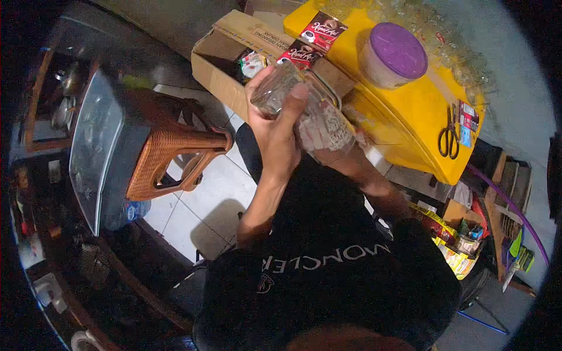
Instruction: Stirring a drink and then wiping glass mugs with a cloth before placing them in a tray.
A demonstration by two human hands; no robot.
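My left hand (281, 131) grips a clear container with a handle (327, 120), which looks like a glass jar or mug, tilted in front of my chest. Its thumb lies across the near side. Under the lower end is my right hand (340, 155), mostly hidden behind the container and seen partly through it. Whether the container holds anything is hard to tell. Just beyond it, an open cardboard box (221, 81) contains several sachets (253, 64). Two dark red coffee sachets, one (324, 31) partly on the yellow table (395, 105) and another (300, 54) nearer the container, lie beside the box.
On the yellow table stand a purple-lidded tub (397, 52), black-handled scissors (448, 138), another sachet (468, 116) and several clear glasses (465, 66) along the far edge. A brown woven-pattern stool (175, 153) stands left on white tiles (210, 193). Packets (456, 259) sit low at right.
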